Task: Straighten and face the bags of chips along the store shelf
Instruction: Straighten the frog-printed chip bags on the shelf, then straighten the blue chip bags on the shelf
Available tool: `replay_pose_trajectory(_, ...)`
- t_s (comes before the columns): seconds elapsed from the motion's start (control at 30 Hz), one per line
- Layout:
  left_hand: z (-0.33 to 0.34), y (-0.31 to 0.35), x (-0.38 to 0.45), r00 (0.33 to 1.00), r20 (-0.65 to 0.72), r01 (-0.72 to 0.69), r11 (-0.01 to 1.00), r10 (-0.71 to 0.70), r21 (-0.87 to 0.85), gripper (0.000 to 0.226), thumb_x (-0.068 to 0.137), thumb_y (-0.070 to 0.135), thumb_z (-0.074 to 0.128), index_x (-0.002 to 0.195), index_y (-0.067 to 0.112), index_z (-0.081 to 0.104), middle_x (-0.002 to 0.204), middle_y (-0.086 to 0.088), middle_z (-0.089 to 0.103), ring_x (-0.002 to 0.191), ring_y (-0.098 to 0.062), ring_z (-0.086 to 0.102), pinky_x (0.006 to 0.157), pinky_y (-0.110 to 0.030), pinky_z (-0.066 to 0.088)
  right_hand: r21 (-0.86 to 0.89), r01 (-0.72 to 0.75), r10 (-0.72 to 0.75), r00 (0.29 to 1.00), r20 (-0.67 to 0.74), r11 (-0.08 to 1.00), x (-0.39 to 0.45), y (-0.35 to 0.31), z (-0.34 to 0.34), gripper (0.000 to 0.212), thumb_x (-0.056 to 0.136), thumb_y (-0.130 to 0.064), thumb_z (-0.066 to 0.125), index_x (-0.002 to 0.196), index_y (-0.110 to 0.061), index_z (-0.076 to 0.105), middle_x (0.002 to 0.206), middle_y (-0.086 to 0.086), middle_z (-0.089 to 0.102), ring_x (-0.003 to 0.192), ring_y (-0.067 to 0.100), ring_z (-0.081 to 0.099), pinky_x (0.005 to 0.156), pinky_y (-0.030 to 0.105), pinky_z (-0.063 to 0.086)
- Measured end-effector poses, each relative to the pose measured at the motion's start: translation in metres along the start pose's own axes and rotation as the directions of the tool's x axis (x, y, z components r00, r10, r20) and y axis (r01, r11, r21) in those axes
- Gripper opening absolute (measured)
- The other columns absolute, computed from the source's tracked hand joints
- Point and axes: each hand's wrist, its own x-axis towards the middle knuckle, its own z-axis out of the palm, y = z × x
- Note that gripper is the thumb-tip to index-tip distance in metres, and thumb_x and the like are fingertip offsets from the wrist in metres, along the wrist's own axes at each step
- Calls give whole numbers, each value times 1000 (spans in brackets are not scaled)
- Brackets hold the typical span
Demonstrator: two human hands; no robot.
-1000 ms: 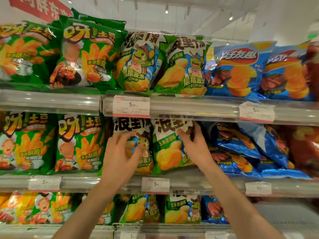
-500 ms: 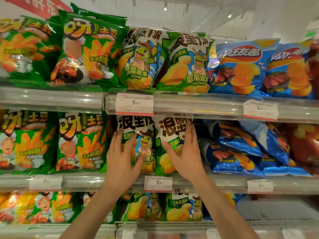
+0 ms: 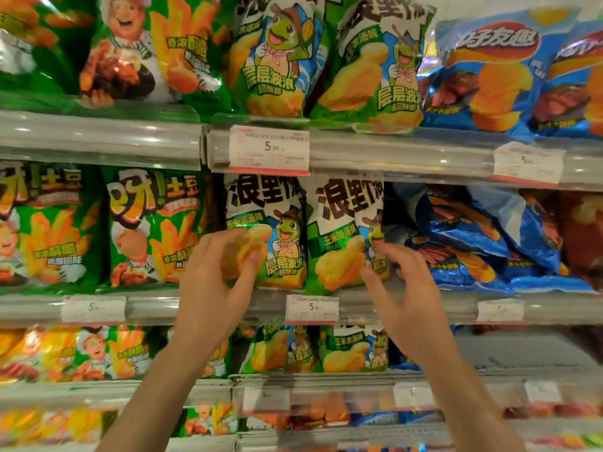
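Just then both hands were up at the middle shelf [image 3: 408, 308], at the two green bags of chips standing side by side above the white price tag [image 3: 312, 309] on its front rail. The left hand [image 3: 212, 288] was against the lower left part of the left green bag [image 3: 270, 236], its fingers loosely curled over the bag's left edge and the thumb pressed on the front; whether it had a firm grip could not be told. The right hand [image 3: 408, 295] was at the lower right corner of the right green bag [image 3: 342, 236], fingers spread and partly bent, fingertips touching or just short of the bag's face, holding nothing that could be seen. Both green bags stood upright and faced forward, touching each other along their inner edges.

To the right on the same shelf, the blue bags [image 3: 473, 236] leaned and lay slumped over one another, tilted toward the right end. To the left, two green bags with fries pictured [image 3: 153, 230] stood upright near the left hand. The shelf above carried more green and blue bags, with another price tag [image 3: 269, 151] on its rail.
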Motion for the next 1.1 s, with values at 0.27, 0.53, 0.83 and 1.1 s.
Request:
replay_pose_trajectory(0.27,32,19,-66,942,193,310,930,-273,-196,28,95,28,65,123,29,61,98,25,68,93,4,65,74,-5,47,189,-220,181,963,201,957,-62,38,-22,25,93,-30,64,118,-27,65,88,-15,72,86,2,68,73,11,49)
replay_pose_trajectory(0.53,101,80,-107,894,173,444,867,-413,-226,23,94,31,65,117,34,63,97,20,71,93,-1,67,78,-22,50,241,-298,224,930,291,924,-60,104,-91,20,94,-35,59,113,-36,64,91,-14,74,87,1,68,73,9,46)
replay_pose_trajectory(0.83,193,175,-107,889,160,458,842,-429,-287,22,91,32,67,113,33,66,97,12,74,95,-5,69,85,-31,53,235,-311,237,926,295,921,-36,186,-193,16,95,-23,63,103,-35,69,86,-18,75,82,-1,69,70,7,47)
replay_pose_trajectory(1.1,203,207,-69,921,87,388,888,-379,-246,36,88,55,59,117,33,63,91,15,68,88,-7,67,80,-33,55,236,-238,203,966,161,942,-17,198,-216,12,93,-31,63,102,-35,71,89,-20,74,86,3,69,77,29,57)
